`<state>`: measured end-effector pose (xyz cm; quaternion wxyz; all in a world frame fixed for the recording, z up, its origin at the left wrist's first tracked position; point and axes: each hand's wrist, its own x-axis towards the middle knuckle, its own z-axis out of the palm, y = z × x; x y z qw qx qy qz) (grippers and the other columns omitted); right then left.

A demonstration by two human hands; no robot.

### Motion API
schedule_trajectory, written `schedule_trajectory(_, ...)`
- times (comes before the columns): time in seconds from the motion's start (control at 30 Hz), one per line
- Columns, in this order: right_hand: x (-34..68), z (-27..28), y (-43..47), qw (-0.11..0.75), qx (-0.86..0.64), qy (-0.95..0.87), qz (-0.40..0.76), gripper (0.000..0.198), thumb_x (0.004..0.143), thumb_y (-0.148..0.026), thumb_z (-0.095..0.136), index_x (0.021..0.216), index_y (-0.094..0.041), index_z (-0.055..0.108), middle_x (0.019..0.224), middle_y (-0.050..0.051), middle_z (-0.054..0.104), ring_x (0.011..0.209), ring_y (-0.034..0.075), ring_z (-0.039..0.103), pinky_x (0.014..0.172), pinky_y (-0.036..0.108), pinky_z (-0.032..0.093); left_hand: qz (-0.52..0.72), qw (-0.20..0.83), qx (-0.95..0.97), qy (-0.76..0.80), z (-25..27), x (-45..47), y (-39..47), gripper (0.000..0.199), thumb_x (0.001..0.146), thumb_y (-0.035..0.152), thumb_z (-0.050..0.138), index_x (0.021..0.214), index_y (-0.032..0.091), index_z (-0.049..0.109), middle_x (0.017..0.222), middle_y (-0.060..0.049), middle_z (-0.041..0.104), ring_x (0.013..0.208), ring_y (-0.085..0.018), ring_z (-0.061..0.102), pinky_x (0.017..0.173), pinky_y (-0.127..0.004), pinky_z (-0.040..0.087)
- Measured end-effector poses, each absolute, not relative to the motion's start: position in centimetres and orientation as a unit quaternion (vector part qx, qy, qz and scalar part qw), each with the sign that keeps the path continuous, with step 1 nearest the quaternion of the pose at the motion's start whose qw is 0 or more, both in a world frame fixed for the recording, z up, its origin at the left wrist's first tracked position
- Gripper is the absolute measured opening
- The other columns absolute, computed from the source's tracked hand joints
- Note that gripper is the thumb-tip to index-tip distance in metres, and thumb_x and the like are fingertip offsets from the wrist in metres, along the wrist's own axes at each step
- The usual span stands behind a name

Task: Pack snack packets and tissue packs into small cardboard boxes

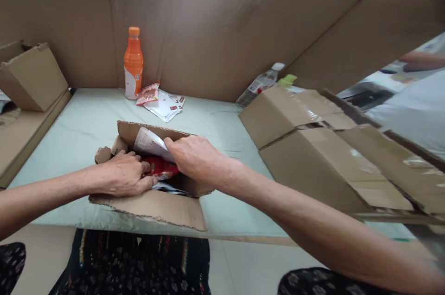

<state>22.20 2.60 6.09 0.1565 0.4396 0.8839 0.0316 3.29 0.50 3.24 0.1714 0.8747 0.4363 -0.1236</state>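
An open cardboard box (153, 208) with raised flaps stands near the table's front edge. My left hand (127, 173) reaches over its left side, fingers stretched out and apart, touching a red packet (162, 168) inside. My right hand (194, 158) is closed on the edge of a white packet (153, 143), which tilts up against the box's far flap. Another silvery packet (170, 188) shows partly beneath the red one. The bottom of the box is hidden by the packets and my hands.
Behind the box are an orange drink bottle (133, 65), a small red packet (148, 95) and a white packet (167, 106). A clear bottle (259, 84) leans beside cardboard boxes (313, 165) at right. Another carton (36, 77) is at left. A cardboard wall (208, 35) closes the back.
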Motion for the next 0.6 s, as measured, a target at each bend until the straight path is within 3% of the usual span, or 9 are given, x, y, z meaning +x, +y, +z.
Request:
schedule_trajectory(0.13,22.1,5.8,3.0,0.153,0.427,0.89,0.045,0.022,0.096,-0.011,0.06,0.118,-0.011,0.063,0.095,0.017,0.078,0.091,0.031,0.078,0.072,0.033,0.053,-0.086,0.218,0.893,0.384,3.1,2.5,0.6,0.047,0.105,0.041,0.035,0.109,0.017,0.075,0.115,-0.016,0.075,0.108,-0.033,0.067,0.097,-0.049,0.049)
schedule_trajectory(0.27,21.5,6.1,3.2,0.169,0.388,0.905,0.034,0.023,0.099,-0.007,0.052,0.117,-0.01,0.064,0.099,0.018,0.079,0.093,0.03,0.078,0.072,0.033,0.054,-0.063,0.249,0.901,0.35,3.3,2.1,0.8,0.039,0.104,0.034,0.039,0.104,0.018,0.074,0.111,-0.011,0.077,0.106,-0.03,0.068,0.099,-0.043,0.049)
schedule_trajectory(0.6,20.1,5.7,3.0,0.157,0.347,0.924,0.025,0.02,0.102,-0.014,0.054,0.116,-0.008,0.067,0.102,0.018,0.079,0.095,0.03,0.079,0.074,0.034,0.058,-0.074,0.268,0.897,0.343,3.3,2.0,1.0,0.032,0.1,0.028,0.043,0.096,0.019,0.073,0.102,-0.009,0.078,0.089,-0.027,0.07,0.083,-0.038,0.051)
